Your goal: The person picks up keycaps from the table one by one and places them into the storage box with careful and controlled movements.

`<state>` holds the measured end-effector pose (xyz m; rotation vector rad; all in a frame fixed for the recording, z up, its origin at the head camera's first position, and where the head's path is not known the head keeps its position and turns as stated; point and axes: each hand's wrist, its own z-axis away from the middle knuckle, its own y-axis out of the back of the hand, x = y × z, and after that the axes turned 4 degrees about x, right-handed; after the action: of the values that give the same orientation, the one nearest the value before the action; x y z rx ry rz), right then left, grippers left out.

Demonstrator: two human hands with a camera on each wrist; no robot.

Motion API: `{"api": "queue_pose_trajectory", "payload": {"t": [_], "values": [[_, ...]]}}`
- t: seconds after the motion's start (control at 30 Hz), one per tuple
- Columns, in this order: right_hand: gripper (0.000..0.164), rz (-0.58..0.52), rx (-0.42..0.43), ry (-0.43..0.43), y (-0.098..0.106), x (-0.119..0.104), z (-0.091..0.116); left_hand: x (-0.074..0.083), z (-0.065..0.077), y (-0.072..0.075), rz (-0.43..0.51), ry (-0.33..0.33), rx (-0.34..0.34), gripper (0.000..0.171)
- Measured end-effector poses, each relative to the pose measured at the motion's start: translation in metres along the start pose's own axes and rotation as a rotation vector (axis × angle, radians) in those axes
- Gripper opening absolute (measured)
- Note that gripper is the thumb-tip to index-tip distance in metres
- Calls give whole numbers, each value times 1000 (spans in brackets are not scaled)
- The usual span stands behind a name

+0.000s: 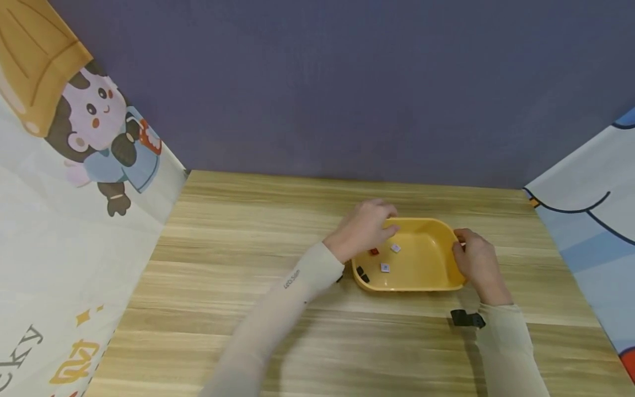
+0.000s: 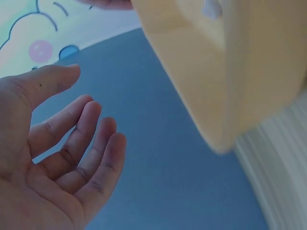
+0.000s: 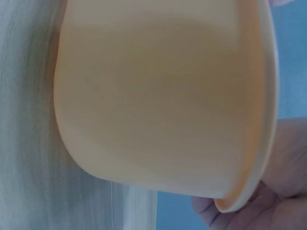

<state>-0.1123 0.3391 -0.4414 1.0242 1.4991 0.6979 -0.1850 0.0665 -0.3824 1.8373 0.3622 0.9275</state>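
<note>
A yellow plastic basin [image 1: 421,259] with rounded corners stands on the table. Inside it lie two small white square pieces [image 1: 385,268], a red piece [image 1: 374,251] and black pieces [image 1: 362,274] near the left corner. My left hand [image 1: 364,226] hovers over the basin's left end. In the left wrist view its fingers are loosely bent, apart from the basin, with nothing in them. At the opposite end, my right hand [image 1: 477,260] grips the basin's rim, thumb on the inner side. The right wrist view shows the basin's outer wall [image 3: 158,105] covering part of that hand.
The table [image 1: 238,242] has a light wood-grain top. A dark blue-grey panel [image 1: 317,94] rises behind it. Cartoon-printed sheets [image 1: 49,237] stand at the left and right. A black wrist-camera mount [image 1: 467,318] shows beside the right sleeve.
</note>
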Motion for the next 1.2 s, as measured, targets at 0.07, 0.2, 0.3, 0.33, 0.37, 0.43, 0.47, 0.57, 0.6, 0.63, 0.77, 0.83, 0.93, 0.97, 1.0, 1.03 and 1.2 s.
{"api": "queue_pose_trajectory", "payload": {"t": [0.07,0.2,0.3,0.33,0.37,0.43,0.47,0.57,0.6,0.63,0.77,0.83,0.93,0.97,1.0,1.03,1.2], "values": [[31,1,1,-1,0,0,0,-5,9,7,22,12,22,35],[31,4,5,-3,1,-1,1,-17,29,18,30,41,56,34],[32,6,0,-9,0,-1,1,-26,47,25,36,74,66,34],[32,6,-5,-14,0,-1,1,-28,53,27,33,84,71,33],[32,6,-9,-17,0,-1,1,-31,60,29,28,94,75,33],[32,7,-15,-19,0,-1,1,-36,72,33,13,111,82,33],[32,8,-15,-19,0,-1,1,-38,78,34,5,117,85,32],[32,13,-12,-11,-1,0,2,-44,96,35,-15,139,89,31],[32,14,-8,-8,-1,0,2,-47,101,35,-16,149,90,31],[32,15,-5,-6,-1,0,2,-49,106,34,-16,156,92,30],[32,16,-1,-7,-2,0,2,-59,123,28,-8,185,107,27],[32,16,-2,-11,-2,0,2,-64,129,23,-1,191,106,26],[32,15,-2,-13,-2,-1,1,-72,136,15,-14,192,94,25],[32,14,-2,-14,-2,-1,1,-74,138,12,-24,189,91,24],[32,14,-4,-16,-2,-1,1,-76,139,9,-37,183,91,24],[32,12,-7,-19,-2,-1,1,-78,140,6,-54,179,90,23],[34,11,-29,-37,-1,-2,0,-82,144,-4,-107,196,37,22]]}}
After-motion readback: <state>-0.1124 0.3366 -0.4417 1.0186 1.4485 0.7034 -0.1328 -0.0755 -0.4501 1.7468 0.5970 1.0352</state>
